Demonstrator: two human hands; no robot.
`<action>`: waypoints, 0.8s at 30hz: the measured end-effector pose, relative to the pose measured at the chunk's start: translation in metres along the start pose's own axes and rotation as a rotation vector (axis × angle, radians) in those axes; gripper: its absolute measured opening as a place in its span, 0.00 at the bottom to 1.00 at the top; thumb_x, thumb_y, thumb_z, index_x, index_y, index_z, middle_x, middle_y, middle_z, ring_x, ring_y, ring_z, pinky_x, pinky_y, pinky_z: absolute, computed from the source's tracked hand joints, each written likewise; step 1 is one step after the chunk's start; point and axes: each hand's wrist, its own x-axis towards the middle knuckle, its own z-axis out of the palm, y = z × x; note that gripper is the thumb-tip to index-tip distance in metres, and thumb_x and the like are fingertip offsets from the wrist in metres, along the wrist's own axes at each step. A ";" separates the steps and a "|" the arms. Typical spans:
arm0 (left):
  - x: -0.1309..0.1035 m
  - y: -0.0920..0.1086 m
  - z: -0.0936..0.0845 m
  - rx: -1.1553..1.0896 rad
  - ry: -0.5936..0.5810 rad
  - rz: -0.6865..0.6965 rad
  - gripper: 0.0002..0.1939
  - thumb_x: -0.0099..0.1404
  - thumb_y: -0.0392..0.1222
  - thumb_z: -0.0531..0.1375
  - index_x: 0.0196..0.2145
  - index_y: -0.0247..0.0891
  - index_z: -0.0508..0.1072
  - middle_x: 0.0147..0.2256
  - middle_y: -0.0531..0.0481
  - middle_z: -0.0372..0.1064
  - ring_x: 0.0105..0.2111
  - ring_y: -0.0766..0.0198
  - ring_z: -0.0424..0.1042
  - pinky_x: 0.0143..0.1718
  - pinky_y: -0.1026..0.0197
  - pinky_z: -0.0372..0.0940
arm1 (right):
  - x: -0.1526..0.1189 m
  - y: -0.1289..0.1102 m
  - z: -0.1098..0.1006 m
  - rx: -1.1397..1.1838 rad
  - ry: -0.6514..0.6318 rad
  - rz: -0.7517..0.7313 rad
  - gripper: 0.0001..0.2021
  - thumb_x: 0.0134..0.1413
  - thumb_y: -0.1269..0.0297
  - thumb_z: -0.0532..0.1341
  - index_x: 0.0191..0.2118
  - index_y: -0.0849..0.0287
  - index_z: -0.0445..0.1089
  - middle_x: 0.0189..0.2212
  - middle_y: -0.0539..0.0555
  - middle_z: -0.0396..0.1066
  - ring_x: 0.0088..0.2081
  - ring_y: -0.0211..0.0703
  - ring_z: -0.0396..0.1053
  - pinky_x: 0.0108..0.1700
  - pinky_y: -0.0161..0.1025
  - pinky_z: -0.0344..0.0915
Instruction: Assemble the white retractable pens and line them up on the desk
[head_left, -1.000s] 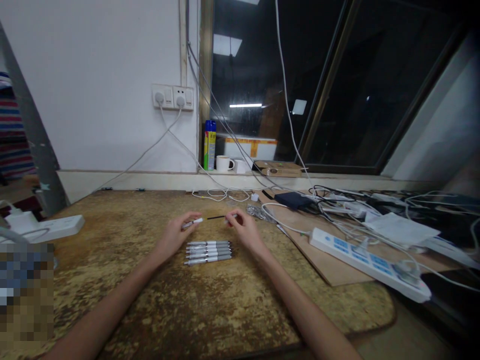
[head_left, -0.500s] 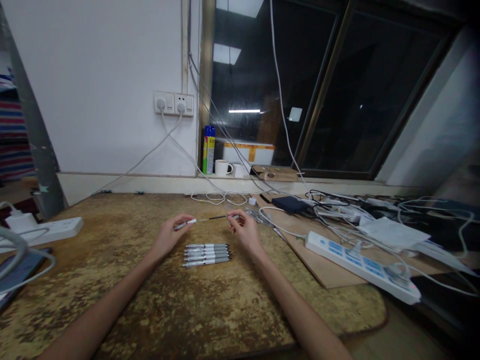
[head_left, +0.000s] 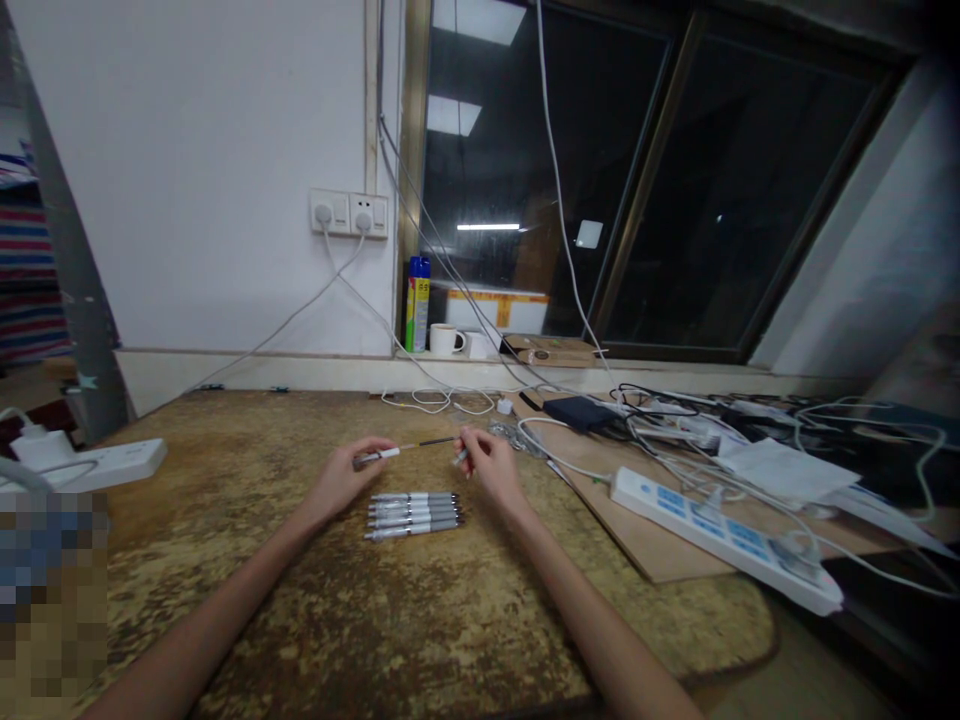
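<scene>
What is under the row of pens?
The row of pens lies on the worn tabletop, which shows around it. The patch directly beneath the pens is covered and cannot be seen.

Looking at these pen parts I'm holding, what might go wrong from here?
The thin rod seems held only near one end by the right grip, so it could slip. Its free end points toward the white barrel in the left grip, and might bend against it. The pens lined up on the table lie close by, so a stray knock might roll them.
</scene>
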 end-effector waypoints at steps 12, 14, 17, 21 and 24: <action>-0.001 0.007 0.001 -0.020 0.001 0.003 0.20 0.64 0.55 0.61 0.47 0.40 0.78 0.48 0.44 0.77 0.49 0.52 0.74 0.54 0.50 0.66 | 0.000 -0.003 -0.004 0.023 0.084 0.094 0.27 0.57 0.40 0.56 0.25 0.61 0.71 0.15 0.49 0.65 0.14 0.33 0.57 0.17 0.33 0.50; -0.001 0.008 0.001 -0.032 0.004 0.010 0.20 0.64 0.55 0.60 0.48 0.40 0.78 0.49 0.44 0.76 0.50 0.53 0.74 0.55 0.51 0.66 | 0.001 -0.002 -0.004 0.045 0.088 0.080 0.27 0.57 0.40 0.56 0.26 0.61 0.71 0.18 0.50 0.67 0.15 0.33 0.58 0.18 0.33 0.52; -0.001 0.009 0.002 -0.057 0.004 0.011 0.20 0.65 0.55 0.60 0.47 0.39 0.77 0.48 0.43 0.76 0.49 0.53 0.74 0.54 0.50 0.66 | 0.002 0.001 -0.005 0.048 0.075 0.043 0.26 0.57 0.39 0.57 0.29 0.62 0.72 0.23 0.52 0.70 0.18 0.34 0.61 0.20 0.33 0.56; 0.000 0.010 0.003 -0.057 0.010 -0.001 0.22 0.65 0.57 0.59 0.46 0.39 0.78 0.47 0.44 0.77 0.49 0.53 0.73 0.55 0.49 0.66 | 0.003 0.005 -0.006 -0.012 0.058 -0.008 0.25 0.57 0.40 0.57 0.31 0.61 0.73 0.24 0.52 0.71 0.21 0.38 0.65 0.24 0.34 0.60; 0.000 0.011 0.003 -0.042 0.022 -0.013 0.22 0.65 0.58 0.58 0.46 0.40 0.78 0.47 0.44 0.77 0.49 0.52 0.73 0.56 0.49 0.64 | 0.003 0.007 -0.006 -0.041 0.039 -0.034 0.23 0.56 0.41 0.59 0.34 0.60 0.73 0.23 0.52 0.71 0.22 0.39 0.66 0.26 0.35 0.63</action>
